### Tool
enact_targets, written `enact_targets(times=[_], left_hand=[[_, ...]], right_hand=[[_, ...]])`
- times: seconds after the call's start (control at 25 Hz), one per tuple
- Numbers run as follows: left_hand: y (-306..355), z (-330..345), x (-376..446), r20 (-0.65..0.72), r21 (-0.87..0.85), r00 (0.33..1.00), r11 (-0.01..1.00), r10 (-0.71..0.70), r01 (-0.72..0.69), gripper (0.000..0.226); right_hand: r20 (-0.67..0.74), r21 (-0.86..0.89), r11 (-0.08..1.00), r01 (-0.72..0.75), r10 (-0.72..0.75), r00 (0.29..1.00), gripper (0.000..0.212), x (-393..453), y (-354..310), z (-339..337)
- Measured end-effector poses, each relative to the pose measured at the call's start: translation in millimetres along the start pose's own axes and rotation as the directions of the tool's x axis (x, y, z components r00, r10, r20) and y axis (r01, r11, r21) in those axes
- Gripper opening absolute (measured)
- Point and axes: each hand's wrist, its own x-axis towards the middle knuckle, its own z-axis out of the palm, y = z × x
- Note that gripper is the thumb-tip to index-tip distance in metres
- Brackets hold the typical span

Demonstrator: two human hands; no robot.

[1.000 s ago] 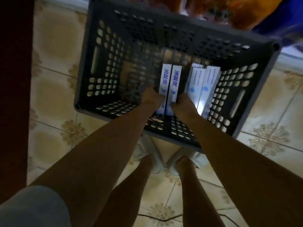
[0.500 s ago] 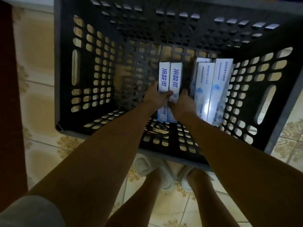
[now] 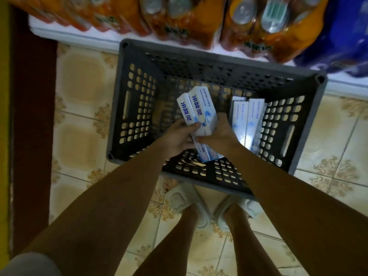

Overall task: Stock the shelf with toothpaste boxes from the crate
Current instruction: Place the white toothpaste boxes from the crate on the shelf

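I see both hands down inside the dark grey perforated plastic crate (image 3: pixel 137 108), which sits on the patterned beige floor tiles (image 3: pixel 79 80) against the edge of the white shelf (image 3: pixel 83 35). The left hand (image 3: pixel 177 137) and the right hand (image 3: pixel 221 136) together clasp a pair of white toothpaste boxes with blue lettering (image 3: pixel 199 110), held side by side and tilted, their upper ends leaning away from me and to the left. The left fingers (image 3: pixel 194 127) curl over the near face of the boxes from the left; the right hand wraps them from the right, its thumb lying across the front. The lower ends of the boxes stick out below the hands, above the crate floor. More white toothpaste boxes (image 3: pixel 248 120) stand upright just beside the right hand, against the crate's right wall. On the shelf sit orange shrink-wrapped drink packs (image 3: pixel 179 20) and a blue plastic-wrapped pack (image 3: pixel 342 36). Pale slippers (image 3: pixel 185 200) show below the crate.
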Motion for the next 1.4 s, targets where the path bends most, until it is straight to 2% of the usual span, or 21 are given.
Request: enact_targets(times=[0.2,0.32,0.44,0.56,0.64,0.72,0.8,0.88,1.04,1.2,1.32,1.4], left_hand=[[35,5,-65,0.061,-0.066,0.998,0.998,0.004,0.0,0.039],[66,-7,-103,0.056,-0.133,0.993,0.987,0.1,-0.092,0.062],[105,-8,-160,0.121,0.033,0.988,0.994,0.101,-0.105,0.06],[140,3,-236,0.226,0.28,0.974,0.956,0.02,-0.085,0.05],[162,17,-298,0.263,0.409,0.965,0.908,-0.023,-0.09,0.051],[177,32,-366,0.235,0.477,0.972,0.869,0.022,-0.135,0.082],[183,45,-428,0.206,0.441,0.974,0.88,0.092,-0.176,0.114],[186,51,-483,0.176,0.357,0.966,0.902,0.191,-0.243,0.123],[201,53,-563,0.159,0.254,0.933,0.9,0.323,-0.355,0.099],[234,65,-619,0.165,0.154,0.872,0.861,0.46,-0.484,0.098],[265,75,-644,0.235,0.246,0.846,0.813,0.479,-0.528,0.09],[287,81,-660,0.286,0.42,0.865,0.757,0.413,-0.501,0.076]], right_hand=[[0.1,-0.038,0.996,0.084,-0.08,0.992,0.073,-40,-47,-26],[0.24,-0.106,0.984,0.144,-0.116,0.964,0.075,-75,-82,-55],[0.406,-0.201,0.955,0.219,-0.122,0.906,0.07,-122,-126,-89],[0.471,-0.271,0.922,0.277,-0.124,0.874,0.063,-187,-170,-117],[0.462,-0.283,0.924,0.256,-0.103,0.881,0.059,-239,-204,-133],[0.451,-0.304,0.919,0.25,-0.092,0.888,0.058,-298,-238,-148],[0.377,-0.278,0.931,0.237,-0.121,0.918,0.06,-354,-269,-167],[0.265,-0.187,0.955,0.229,-0.175,0.948,0.06,-408,-292,-187],[0.108,0.008,0.968,0.251,-0.251,0.962,0.06,-491,-324,-218],[0.053,0.129,0.932,0.339,-0.348,0.936,0.051,-542,-369,-231],[-0.022,0.178,0.898,0.403,-0.406,0.914,0.047,-561,-395,-239],[-0.068,0.208,0.872,0.443,-0.439,0.896,0.045,-567,-408,-247]])
